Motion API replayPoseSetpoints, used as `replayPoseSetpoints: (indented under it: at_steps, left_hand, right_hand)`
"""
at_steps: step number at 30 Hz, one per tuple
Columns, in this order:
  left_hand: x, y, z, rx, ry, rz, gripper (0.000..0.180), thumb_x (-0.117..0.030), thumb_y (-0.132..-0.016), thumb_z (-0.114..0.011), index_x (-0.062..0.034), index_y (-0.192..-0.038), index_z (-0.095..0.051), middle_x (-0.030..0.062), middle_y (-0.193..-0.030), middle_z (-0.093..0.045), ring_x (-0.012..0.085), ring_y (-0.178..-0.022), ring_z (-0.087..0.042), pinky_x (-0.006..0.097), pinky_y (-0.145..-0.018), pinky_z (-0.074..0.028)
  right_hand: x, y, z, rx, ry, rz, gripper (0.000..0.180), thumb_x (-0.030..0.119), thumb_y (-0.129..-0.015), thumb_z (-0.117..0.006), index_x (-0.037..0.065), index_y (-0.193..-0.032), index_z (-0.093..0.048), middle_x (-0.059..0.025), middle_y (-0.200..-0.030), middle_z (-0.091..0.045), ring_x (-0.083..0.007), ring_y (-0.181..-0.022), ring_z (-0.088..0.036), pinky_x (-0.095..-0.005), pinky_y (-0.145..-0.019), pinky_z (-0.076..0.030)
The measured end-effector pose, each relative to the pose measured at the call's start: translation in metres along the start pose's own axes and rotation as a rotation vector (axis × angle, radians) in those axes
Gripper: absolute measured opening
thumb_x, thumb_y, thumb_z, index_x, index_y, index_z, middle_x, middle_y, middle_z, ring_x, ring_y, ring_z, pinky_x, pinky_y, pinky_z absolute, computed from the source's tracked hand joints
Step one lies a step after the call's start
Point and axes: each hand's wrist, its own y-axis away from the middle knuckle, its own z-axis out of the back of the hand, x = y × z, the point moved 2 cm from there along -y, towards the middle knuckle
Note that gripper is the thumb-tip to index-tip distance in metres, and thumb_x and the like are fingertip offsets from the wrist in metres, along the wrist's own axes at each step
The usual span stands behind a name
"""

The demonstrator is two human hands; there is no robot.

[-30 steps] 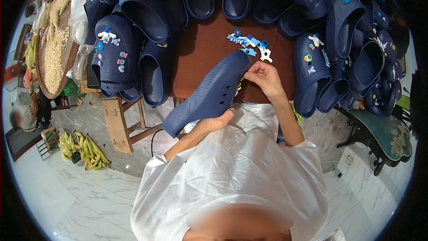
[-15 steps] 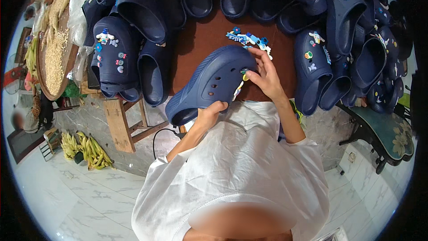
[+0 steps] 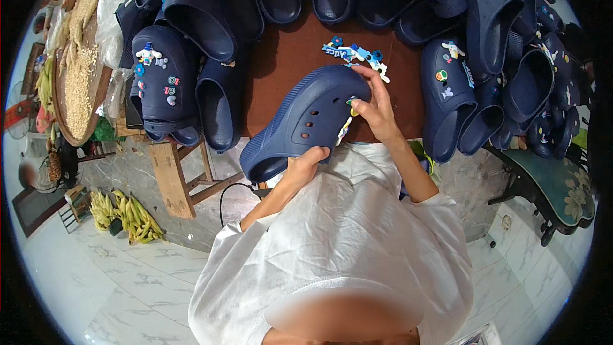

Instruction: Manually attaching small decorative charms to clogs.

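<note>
A navy blue clog [image 3: 290,124] is tilted in front of my white shirt, its toe pointing up and right. My left hand [image 3: 305,167] grips its lower side, thumb on the upper and the other fingers hidden beneath. At the toe, my right hand [image 3: 378,112] has its thumb pressed on a small green-and-white shoe charm [image 3: 352,101], with its fingers bent round the toe's edge. White and yellow charms [image 3: 344,131] sit along the clog's side below that thumb. Several open holes show in the clog. Beyond the toe, loose blue and white charms [image 3: 365,57] lie on the brown tabletop [image 3: 274,57].
Many navy clogs ring the table's far side. A clog with charms [image 3: 155,80] stands at the left, another [image 3: 447,99] at the right. A wooden stool [image 3: 171,179], a tray of pale kernels [image 3: 80,99] and corn ears [image 3: 137,217] are on the left; a green-topped table [image 3: 549,191] is on the right.
The clog and both hands have shifted very slightly to the right. My right thumb stays on the charm, and the left grip is the same.
</note>
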Motion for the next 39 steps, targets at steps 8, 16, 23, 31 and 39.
replayPoseSetpoints:
  at_steps: [8,16,23,31,39]
  left_hand:
    - [-0.003,0.007,-0.001,0.027,-0.236,0.018,0.040,-0.004,-0.071,-0.062,-0.0013,-0.112,-0.058,0.0057,-0.109,-0.057,0.0163,-0.097,-0.055,0.030,-0.085,-0.046]
    - [-0.003,0.002,0.006,-0.009,0.102,0.093,0.044,0.006,-0.070,-0.059,-0.0012,-0.113,-0.057,0.0051,-0.109,-0.059,0.0184,-0.097,-0.057,0.032,-0.089,-0.046]
    - [0.005,0.000,0.018,-0.016,0.160,0.098,0.053,0.004,-0.065,-0.058,0.0017,-0.118,-0.055,0.0106,-0.110,-0.062,0.0240,-0.097,-0.062,0.036,-0.089,-0.050]
    - [0.001,0.006,0.025,0.002,0.212,0.210,0.044,0.007,-0.072,-0.057,-0.0007,-0.115,-0.054,0.0076,-0.109,-0.060,0.0204,-0.099,-0.060,0.035,-0.090,-0.049]
    - [0.002,-0.009,0.033,-0.106,0.448,0.301,0.045,0.000,-0.073,-0.054,-0.0005,-0.119,-0.054,0.0140,-0.113,-0.062,0.0273,-0.105,-0.062,0.040,-0.096,-0.050]
  right_hand:
    - [0.000,0.002,0.005,0.005,0.012,0.004,0.060,0.010,-0.082,-0.065,0.000,-0.135,-0.039,-0.0136,-0.122,-0.053,-0.0189,-0.116,-0.051,-0.0337,-0.104,-0.039]
    - [-0.003,0.006,0.013,0.170,-0.031,-0.116,0.065,0.014,-0.083,-0.070,0.002,-0.138,-0.039,-0.0121,-0.130,-0.049,-0.0204,-0.124,-0.046,-0.0367,-0.108,-0.035]
    - [-0.006,0.010,0.009,0.112,0.018,-0.093,0.060,0.009,-0.084,-0.068,0.000,-0.137,-0.040,-0.0129,-0.129,-0.050,-0.0199,-0.123,-0.047,-0.0348,-0.108,-0.035]
    - [-0.030,0.025,-0.010,-0.042,0.145,-0.105,0.056,0.009,-0.083,-0.062,0.002,-0.135,-0.043,-0.0147,-0.125,-0.053,-0.0199,-0.115,-0.052,-0.0352,-0.101,-0.042]
    - [-0.034,0.017,0.010,0.014,0.200,-0.162,0.052,0.018,-0.087,-0.072,0.002,-0.131,-0.049,-0.0156,-0.124,-0.056,-0.0233,-0.116,-0.055,-0.0346,-0.096,-0.046]
